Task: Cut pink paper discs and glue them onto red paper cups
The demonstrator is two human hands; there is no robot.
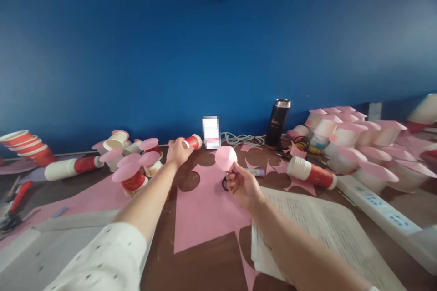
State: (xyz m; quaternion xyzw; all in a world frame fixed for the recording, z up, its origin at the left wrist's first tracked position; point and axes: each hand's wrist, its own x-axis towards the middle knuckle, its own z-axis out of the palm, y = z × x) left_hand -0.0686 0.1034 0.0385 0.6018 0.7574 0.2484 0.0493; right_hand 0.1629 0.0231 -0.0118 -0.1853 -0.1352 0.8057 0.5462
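My left hand [178,151] is closed on a red paper cup [193,142], which lies tilted on its side in the fingers. Between the thumb and fingers of my right hand [244,184] is a pink paper circle [226,158], held up over the table. A dark loop [224,184] shows beside that hand; whether it is held or lies behind, I cannot tell. Below is a pink paper sheet [208,211] with round cut-outs along its far edge. Left of my left hand, several cups stand with pink discs [126,171] on top.
Stacked paper cups [311,173] lie right of a purple-white tube [255,172]. A black thermos [278,122] stands by the blue wall [170,54]. Many pink-topped cups [370,134], a power strip [385,218] and printed pages [307,223] occupy the right; a red-handled tool [19,196] lies left.
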